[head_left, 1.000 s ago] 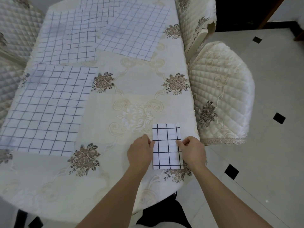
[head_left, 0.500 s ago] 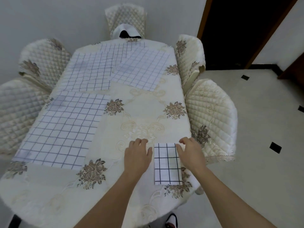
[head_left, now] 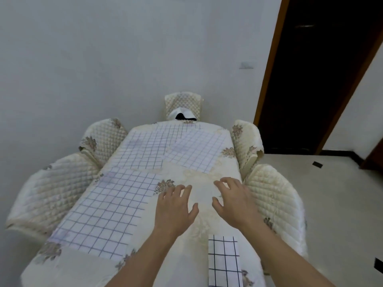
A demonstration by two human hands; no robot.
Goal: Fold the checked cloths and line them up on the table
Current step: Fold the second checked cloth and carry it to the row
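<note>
I counted one bench (head_left: pixel 180 171) with five checked cloths on it. One was folded, the 5 o'clock cloth (head_left: pixel 223 264). Four lay open: the 8 o'clock cloth (head_left: pixel 103 210), the 11 o'clock cloth (head_left: pixel 141 152), the 1 o'clock cloth (head_left: pixel 196 151) and the 12 o'clock cloth (head_left: pixel 176 127), mostly covered, so I was less sure of it. Five quilted chairs stood round the bench: the 9 o'clock chair (head_left: pixel 51 195), the 10 o'clock chair (head_left: pixel 103 137), the 12 o'clock chair (head_left: pixel 183 101), the 2 o'clock chair (head_left: pixel 246 139) and the 3 o'clock chair (head_left: pixel 273 201). I saw two grips, the left grip (head_left: pixel 176 208) and the right grip (head_left: pixel 234 201), one dark doorway (head_left: pixel 310 79) at 1 o'clock, and two black floor tiles, the 3 o'clock tile (head_left: pixel 317 164) and the 4 o'clock tile (head_left: pixel 378 264).
</note>
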